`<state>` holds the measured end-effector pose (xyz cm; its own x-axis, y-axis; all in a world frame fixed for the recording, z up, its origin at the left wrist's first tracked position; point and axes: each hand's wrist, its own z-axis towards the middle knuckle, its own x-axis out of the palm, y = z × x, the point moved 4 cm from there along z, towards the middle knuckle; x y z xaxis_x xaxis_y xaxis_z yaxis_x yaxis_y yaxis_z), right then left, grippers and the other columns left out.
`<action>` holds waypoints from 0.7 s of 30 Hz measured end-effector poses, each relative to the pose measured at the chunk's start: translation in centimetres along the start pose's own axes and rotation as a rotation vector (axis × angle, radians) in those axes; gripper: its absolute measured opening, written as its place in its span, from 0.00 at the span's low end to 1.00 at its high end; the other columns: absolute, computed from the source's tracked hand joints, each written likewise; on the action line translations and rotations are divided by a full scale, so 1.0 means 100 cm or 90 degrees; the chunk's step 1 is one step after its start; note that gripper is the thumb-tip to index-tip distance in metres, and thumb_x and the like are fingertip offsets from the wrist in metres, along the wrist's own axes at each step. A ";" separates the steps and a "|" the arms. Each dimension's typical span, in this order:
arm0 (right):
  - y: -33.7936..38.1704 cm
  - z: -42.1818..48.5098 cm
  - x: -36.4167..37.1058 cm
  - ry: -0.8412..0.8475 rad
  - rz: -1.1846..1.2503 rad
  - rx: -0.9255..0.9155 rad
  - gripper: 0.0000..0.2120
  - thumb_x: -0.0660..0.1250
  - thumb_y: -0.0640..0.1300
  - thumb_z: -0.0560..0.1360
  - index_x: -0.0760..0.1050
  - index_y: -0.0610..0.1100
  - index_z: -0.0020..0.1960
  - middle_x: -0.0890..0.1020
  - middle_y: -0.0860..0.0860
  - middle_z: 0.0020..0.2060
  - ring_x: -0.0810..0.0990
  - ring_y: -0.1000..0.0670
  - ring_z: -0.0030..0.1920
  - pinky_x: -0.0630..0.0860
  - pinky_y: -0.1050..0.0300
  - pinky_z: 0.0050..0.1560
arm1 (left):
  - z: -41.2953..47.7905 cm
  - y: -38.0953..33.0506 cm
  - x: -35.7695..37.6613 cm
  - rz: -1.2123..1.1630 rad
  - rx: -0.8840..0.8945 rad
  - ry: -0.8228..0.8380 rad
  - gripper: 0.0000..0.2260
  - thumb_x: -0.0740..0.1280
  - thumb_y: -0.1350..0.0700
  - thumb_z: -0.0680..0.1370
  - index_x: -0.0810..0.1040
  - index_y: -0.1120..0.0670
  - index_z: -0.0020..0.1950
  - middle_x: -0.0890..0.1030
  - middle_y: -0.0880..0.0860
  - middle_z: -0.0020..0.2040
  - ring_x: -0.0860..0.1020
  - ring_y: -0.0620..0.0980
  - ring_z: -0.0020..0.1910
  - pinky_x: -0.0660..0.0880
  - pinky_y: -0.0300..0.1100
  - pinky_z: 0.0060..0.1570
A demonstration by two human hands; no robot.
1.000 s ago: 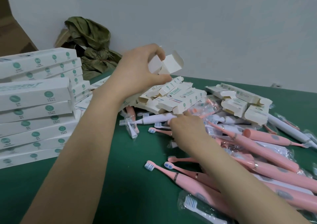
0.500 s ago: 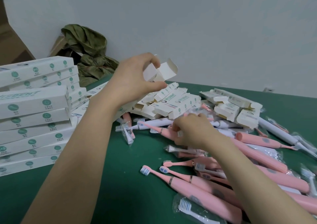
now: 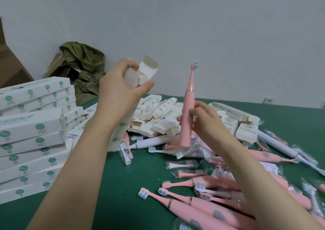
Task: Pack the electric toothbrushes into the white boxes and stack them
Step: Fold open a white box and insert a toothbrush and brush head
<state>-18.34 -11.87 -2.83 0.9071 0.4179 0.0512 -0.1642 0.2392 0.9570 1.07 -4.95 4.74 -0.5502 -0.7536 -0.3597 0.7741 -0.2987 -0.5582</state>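
Gripping an open white box, the left hand is raised; the right hand pinches an upright pink toothbrush.

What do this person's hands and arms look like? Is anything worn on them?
Nothing is worn that the view shows. The left hand and right hand are bare, with no gloves and no rings visible. The left forearm and right forearm are uncovered down to the frame edge: no sleeve, watch or wristband.

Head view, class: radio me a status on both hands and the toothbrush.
Left hand grips open white box. Right hand holds pink toothbrush upright, bristles up. Not yet boxed. Nothing between them.
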 end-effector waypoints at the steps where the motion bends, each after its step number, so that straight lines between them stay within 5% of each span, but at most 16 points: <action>1: 0.003 0.001 -0.003 -0.037 0.085 0.026 0.09 0.54 0.36 0.78 0.72 0.41 0.50 0.78 0.46 0.42 0.83 0.53 0.37 0.80 0.57 0.39 | -0.001 0.000 0.003 0.009 0.004 0.023 0.18 0.75 0.47 0.69 0.76 0.48 0.56 0.72 0.35 0.42 0.68 0.23 0.40 0.63 0.21 0.38; 4: 0.021 0.004 -0.013 -0.070 0.108 0.040 0.13 0.53 0.39 0.78 0.77 0.44 0.50 0.81 0.50 0.37 0.79 0.54 0.32 0.77 0.58 0.32 | -0.004 -0.002 0.014 0.023 0.021 0.105 0.18 0.76 0.48 0.67 0.76 0.45 0.54 0.71 0.33 0.43 0.68 0.24 0.42 0.62 0.19 0.40; 9: 0.072 -0.004 -0.027 0.061 -0.421 -0.138 0.09 0.63 0.52 0.77 0.79 0.61 0.54 0.78 0.59 0.34 0.76 0.56 0.28 0.73 0.63 0.28 | -0.007 -0.002 0.026 0.049 0.047 0.140 0.19 0.76 0.49 0.66 0.74 0.42 0.54 0.72 0.33 0.47 0.69 0.31 0.45 0.62 0.19 0.43; 13: 0.101 -0.004 -0.033 0.076 -0.615 -0.126 0.07 0.70 0.55 0.69 0.82 0.57 0.46 0.82 0.58 0.31 0.77 0.57 0.26 0.71 0.65 0.26 | -0.007 0.004 0.032 0.103 0.031 0.145 0.21 0.76 0.50 0.66 0.75 0.45 0.57 0.74 0.41 0.51 0.70 0.42 0.49 0.62 0.36 0.41; 17: 0.120 0.003 -0.032 0.108 -0.700 -0.061 0.28 0.69 0.71 0.52 0.81 0.54 0.43 0.83 0.57 0.31 0.81 0.57 0.29 0.72 0.66 0.27 | -0.010 0.003 0.039 0.132 0.032 0.200 0.21 0.76 0.49 0.65 0.75 0.45 0.56 0.74 0.42 0.50 0.70 0.44 0.48 0.63 0.40 0.42; 19: 0.121 0.012 -0.026 0.134 -0.715 -0.003 0.34 0.71 0.73 0.49 0.78 0.53 0.47 0.85 0.55 0.34 0.83 0.57 0.32 0.73 0.64 0.30 | -0.013 0.002 0.044 0.132 0.029 0.239 0.21 0.75 0.49 0.66 0.75 0.45 0.56 0.74 0.42 0.47 0.71 0.45 0.47 0.66 0.39 0.38; 21: 0.115 0.021 -0.016 0.172 -0.682 0.033 0.30 0.77 0.65 0.56 0.75 0.50 0.50 0.84 0.53 0.40 0.83 0.58 0.34 0.76 0.64 0.33 | -0.016 0.001 0.048 0.125 0.024 0.259 0.21 0.75 0.47 0.66 0.74 0.45 0.56 0.74 0.42 0.46 0.72 0.45 0.44 0.65 0.33 0.37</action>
<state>-20.86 -11.66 8.71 0.4547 0.1957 -0.8689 0.6778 0.5568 0.4801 -2.01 -7.67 1.74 -0.4640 -0.5086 -0.7253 0.8830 -0.2001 -0.4245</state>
